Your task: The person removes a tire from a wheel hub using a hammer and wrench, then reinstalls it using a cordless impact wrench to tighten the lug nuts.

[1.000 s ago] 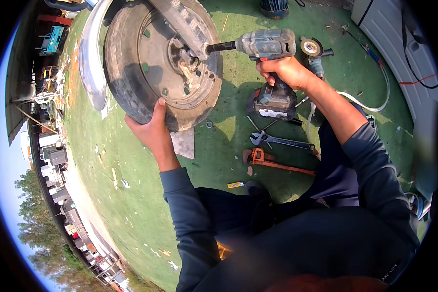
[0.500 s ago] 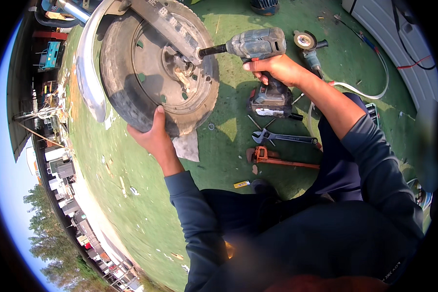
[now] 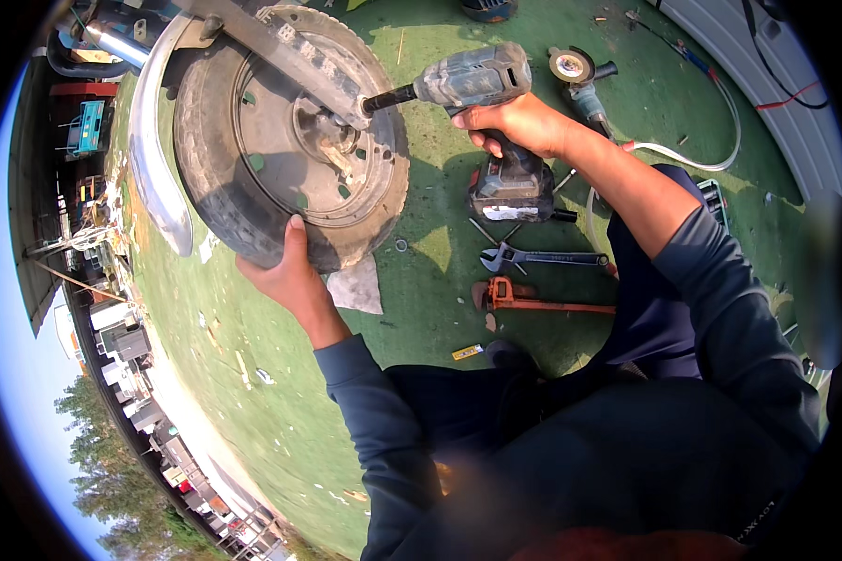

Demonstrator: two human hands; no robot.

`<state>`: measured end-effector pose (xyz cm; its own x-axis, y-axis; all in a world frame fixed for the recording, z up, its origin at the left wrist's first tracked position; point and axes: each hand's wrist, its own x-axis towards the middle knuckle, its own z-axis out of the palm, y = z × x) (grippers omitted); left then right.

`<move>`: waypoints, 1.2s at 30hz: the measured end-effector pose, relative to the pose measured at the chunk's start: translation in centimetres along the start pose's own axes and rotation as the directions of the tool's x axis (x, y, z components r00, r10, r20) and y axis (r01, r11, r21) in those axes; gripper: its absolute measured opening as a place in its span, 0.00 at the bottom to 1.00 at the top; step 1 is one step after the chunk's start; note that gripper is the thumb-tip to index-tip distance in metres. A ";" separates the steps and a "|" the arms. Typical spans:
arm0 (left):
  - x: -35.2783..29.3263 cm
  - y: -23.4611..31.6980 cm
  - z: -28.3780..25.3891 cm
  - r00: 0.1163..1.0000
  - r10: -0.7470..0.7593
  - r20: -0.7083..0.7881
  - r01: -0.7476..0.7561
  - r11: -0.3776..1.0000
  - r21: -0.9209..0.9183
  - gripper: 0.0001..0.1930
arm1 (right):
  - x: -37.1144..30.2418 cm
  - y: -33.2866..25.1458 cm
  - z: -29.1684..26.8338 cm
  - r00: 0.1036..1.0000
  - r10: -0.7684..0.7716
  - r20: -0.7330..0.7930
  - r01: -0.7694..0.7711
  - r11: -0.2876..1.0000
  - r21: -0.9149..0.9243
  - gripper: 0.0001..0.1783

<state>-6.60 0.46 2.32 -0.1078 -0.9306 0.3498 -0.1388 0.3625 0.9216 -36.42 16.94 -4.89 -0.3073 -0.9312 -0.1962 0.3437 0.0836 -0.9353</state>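
My right hand (image 3: 519, 124) is wrapped round the grip of a grey-blue cordless impact wrench (image 3: 477, 75), its battery pack downward. The wrench's dark socket meets the end of a metal fork arm (image 3: 299, 58) at the wheel's hub. My left hand (image 3: 290, 285) grips the lower edge of the worn wheel (image 3: 229, 178), thumb on the sidewall and fingers hidden behind the tyre. A curved shiny mudguard (image 3: 150, 140) runs along the wheel's left side. The fastener inside the socket is hidden.
On the green floor right of the wheel lie an adjustable wrench (image 3: 552, 258), an orange pipe wrench (image 3: 552, 305) and an angle grinder (image 3: 582, 89). A pale hose (image 3: 711, 166) curves at the right. Near my foot is a small yellow packet (image 3: 467, 352); a rag (image 3: 357, 288) lies below the tyre.
The view has shifted slightly, so the wheel and tools appear a little farther left. Both hands keep their holds, and the socket stays at the fork arm's end.
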 end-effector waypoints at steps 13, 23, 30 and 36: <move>-0.2 0.7 0.2 1.000 0.002 0.002 -0.002 1.000 -0.003 0.33 | -0.1 0.6 0.3 1.000 0.001 -0.003 -0.001 1.000 0.003 0.10; 0.1 0.4 0.0 1.000 -0.019 -0.015 0.018 0.999 -0.027 0.34 | -0.3 0.2 0.4 1.000 -0.013 -0.016 0.012 0.998 -0.069 0.13; 0.1 0.0 -0.1 1.000 0.014 -0.015 -0.014 1.000 0.000 0.34 | -0.2 0.3 0.2 0.998 -0.057 -0.011 0.055 0.988 -0.142 0.13; 0.0 0.0 -0.1 0.999 0.019 -0.031 -0.019 1.000 -0.007 0.34 | -0.1 0.0 0.2 1.000 -0.011 -0.021 0.008 0.993 -0.121 0.12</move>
<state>-6.49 0.46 2.30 -0.0795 -0.9247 0.3724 -0.1301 0.3800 0.9158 -36.21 16.96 -4.80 -0.3296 -0.9244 -0.1921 0.2315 0.1181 -0.9656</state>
